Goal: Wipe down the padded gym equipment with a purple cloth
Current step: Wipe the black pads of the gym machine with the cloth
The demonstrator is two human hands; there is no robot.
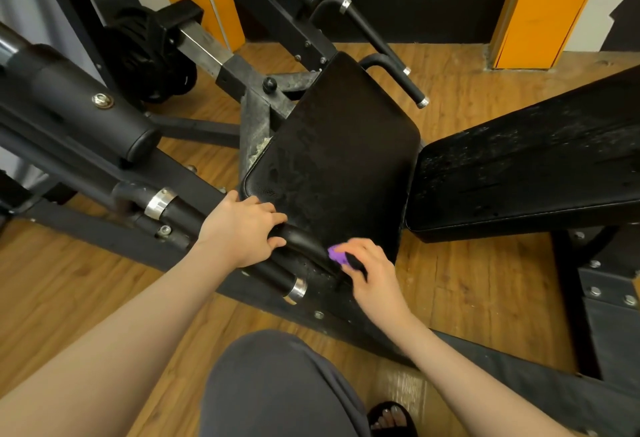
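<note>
A black padded seat [332, 145] of a gym machine fills the centre of the head view, its surface streaked with damp marks. My left hand [239, 232] rests over the seat's near left corner, fingers curled round the pad edge. At the near edge my right hand [370, 270] grips a small bunched purple cloth [335, 253] and presses it against the seat's front rim. Most of the cloth is hidden inside my fingers. A second black pad [526, 166], speckled with white flecks, lies to the right.
A black handle bar with a chrome end [294, 289] runs under my left hand. The machine's frame and weight plates [145, 55] crowd the left. Two grip handles [391, 66] stick out behind the seat. Wooden floor and orange posts [540, 10] surround it.
</note>
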